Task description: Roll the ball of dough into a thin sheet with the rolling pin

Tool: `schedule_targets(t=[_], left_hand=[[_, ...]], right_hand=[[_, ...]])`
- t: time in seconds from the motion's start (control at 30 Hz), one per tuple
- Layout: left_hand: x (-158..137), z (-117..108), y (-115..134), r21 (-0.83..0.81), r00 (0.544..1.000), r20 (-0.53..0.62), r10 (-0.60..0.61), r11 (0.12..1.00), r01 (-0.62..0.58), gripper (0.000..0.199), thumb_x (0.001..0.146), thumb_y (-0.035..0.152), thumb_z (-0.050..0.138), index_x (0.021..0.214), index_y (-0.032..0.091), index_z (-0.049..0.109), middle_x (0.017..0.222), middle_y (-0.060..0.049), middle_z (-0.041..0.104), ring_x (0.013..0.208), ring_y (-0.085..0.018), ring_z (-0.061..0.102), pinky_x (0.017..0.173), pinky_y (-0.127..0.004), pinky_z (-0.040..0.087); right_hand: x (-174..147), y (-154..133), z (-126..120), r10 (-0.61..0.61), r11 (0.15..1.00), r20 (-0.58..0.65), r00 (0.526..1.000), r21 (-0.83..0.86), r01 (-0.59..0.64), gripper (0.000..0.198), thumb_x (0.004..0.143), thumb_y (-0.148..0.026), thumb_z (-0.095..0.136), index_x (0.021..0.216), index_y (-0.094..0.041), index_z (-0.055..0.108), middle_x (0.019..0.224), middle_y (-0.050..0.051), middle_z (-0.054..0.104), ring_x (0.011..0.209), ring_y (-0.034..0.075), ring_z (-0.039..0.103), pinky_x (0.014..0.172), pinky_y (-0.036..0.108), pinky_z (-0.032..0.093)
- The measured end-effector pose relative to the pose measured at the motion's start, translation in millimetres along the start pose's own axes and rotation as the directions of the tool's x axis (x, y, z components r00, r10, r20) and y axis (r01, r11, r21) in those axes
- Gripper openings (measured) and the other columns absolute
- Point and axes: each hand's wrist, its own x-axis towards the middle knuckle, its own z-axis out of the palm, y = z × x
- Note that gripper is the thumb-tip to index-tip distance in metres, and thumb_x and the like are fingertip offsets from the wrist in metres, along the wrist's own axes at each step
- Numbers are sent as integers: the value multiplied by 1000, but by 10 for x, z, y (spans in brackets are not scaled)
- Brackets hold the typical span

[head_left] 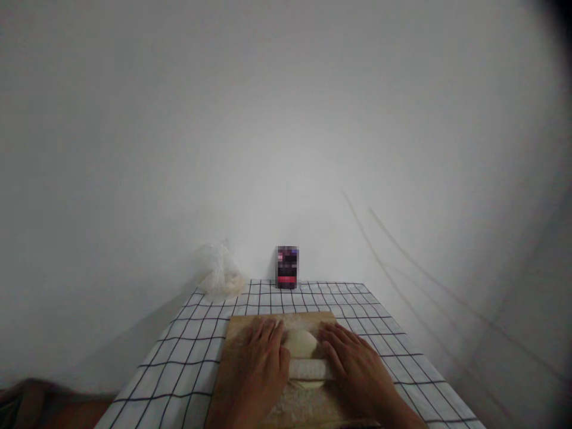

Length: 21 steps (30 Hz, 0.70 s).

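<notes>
A pale rolling pin (pixel 308 370) lies crosswise over a flattened round of dough (pixel 301 345), part of which shows beyond the pin and part on the near side. My left hand (pixel 267 354) rests over the pin's left end, fingers stretched forward and flat. Over the right end lies my right hand (pixel 351 357), its fingers also stretched out, angled inward. Both palms hide the ends of the pin. Beneath everything is a wooden board (pixel 236 342) dusted with flour.
A checked cloth (pixel 187 345) covers the table. At the back left sits a clear plastic bag (pixel 221 274) with something pale inside. A dark, blurred upright box-like object (pixel 286 267) stands against the white wall (pixel 286 131). Brown furniture (pixel 53 405) shows at lower left.
</notes>
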Motion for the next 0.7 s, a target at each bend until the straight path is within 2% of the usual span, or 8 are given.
schedule_targets(t=[0.07,0.17,0.23,0.4,0.53,0.7], left_hand=[[-3,46,4,2,999,-21,-32,999,32,37,99,15,41,130,15,61,141,-14,65,133,-30,60,112,-56,49],[5,80,-7,2,995,10,-96,995,96,40,99,18,44,136,18,59,143,-13,64,136,-30,57,111,-55,50],[0,109,-34,2,996,29,-82,997,82,41,99,19,44,138,18,59,144,-12,64,137,-30,56,112,-54,50],[-11,191,-63,2,996,-7,-85,996,85,46,96,16,42,139,14,59,141,-14,66,135,-31,58,110,-54,53],[6,156,17,-26,997,-40,-61,998,60,44,97,13,37,135,15,59,139,-14,67,135,-31,58,110,-58,51],[-16,46,87,-85,993,22,-117,989,118,40,99,17,37,132,16,60,138,-15,67,132,-31,61,113,-60,47]], right_hand=[[-8,15,19,-7,1000,-6,1000,-8,7,41,107,-33,35,133,-26,66,142,8,66,136,29,58,112,55,49],[-11,29,54,0,1000,-30,1000,4,0,40,106,-34,37,132,-28,67,142,7,66,135,29,59,111,55,50],[-9,29,82,-3,1000,-43,999,23,4,38,104,-33,41,129,-29,69,141,6,67,135,29,59,111,55,50],[-5,-9,54,35,999,-51,998,42,-33,38,105,-33,40,129,-27,69,140,7,68,135,29,59,112,56,48],[3,-59,-35,33,999,-29,999,-9,-33,39,105,-32,39,129,-25,68,140,9,67,134,29,59,110,55,50],[-8,-20,-40,-10,999,-14,1000,-35,10,40,106,-32,36,132,-25,66,142,10,66,136,29,58,108,55,51]])
